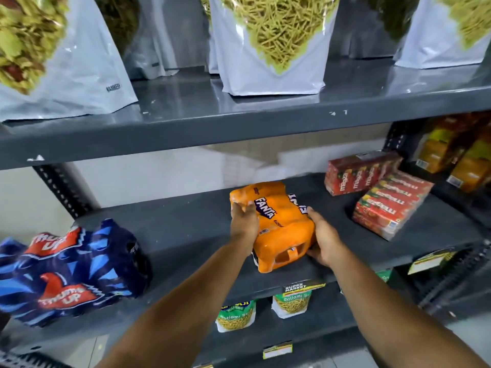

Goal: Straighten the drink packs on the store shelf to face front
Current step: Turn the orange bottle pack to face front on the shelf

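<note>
Glossy orange plastic-wrapped drink pack [279, 224], matt grey metal shelf [186, 229], shiny white plastic snack pouches [271, 62]

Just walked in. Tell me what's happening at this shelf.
A person is tidying drink packs on the middle shelf. Both hands grip the orange Fanta pack: the left hand on its left side, the right hand on its right near the front corner. The pack lies skewed to the shelf edge, so it is not yet facing front. The blue Thums Up pack at the left and the red Maaza packs at the right lie untouched, also at angles.
</note>
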